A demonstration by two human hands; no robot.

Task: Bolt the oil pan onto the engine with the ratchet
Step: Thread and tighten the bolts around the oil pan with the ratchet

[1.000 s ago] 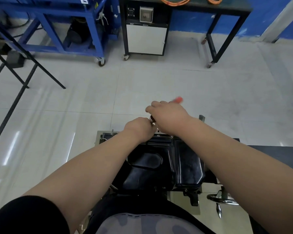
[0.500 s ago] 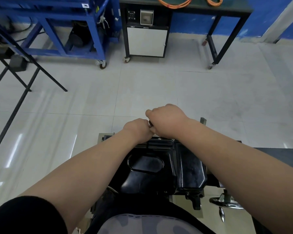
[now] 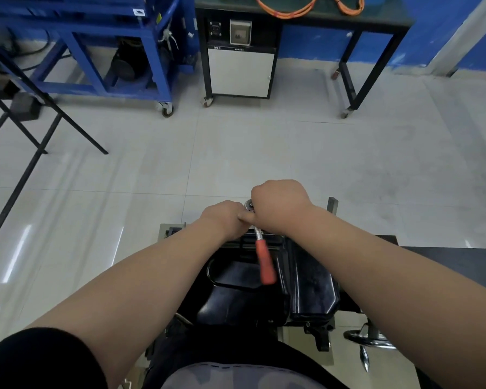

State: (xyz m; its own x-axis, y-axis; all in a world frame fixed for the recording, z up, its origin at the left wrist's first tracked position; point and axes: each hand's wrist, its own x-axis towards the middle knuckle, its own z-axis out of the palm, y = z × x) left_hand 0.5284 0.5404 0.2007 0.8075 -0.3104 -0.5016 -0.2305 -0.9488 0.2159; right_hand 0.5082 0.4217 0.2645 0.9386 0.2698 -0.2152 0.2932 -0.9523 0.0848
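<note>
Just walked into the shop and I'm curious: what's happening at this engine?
A person is working at the far edge of the black oil pan. The right hand is curled over the head of the ratchet. The left hand is bunched right beside it, but what its fingers grip is hidden. The ratchet's orange handle points back toward the person, over the pan, with no hand on it.

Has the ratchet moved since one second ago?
Yes. The ratchet swung round: its handle pointed away beyond the oil pan, now it lies over the pan, toward the person.
</note>
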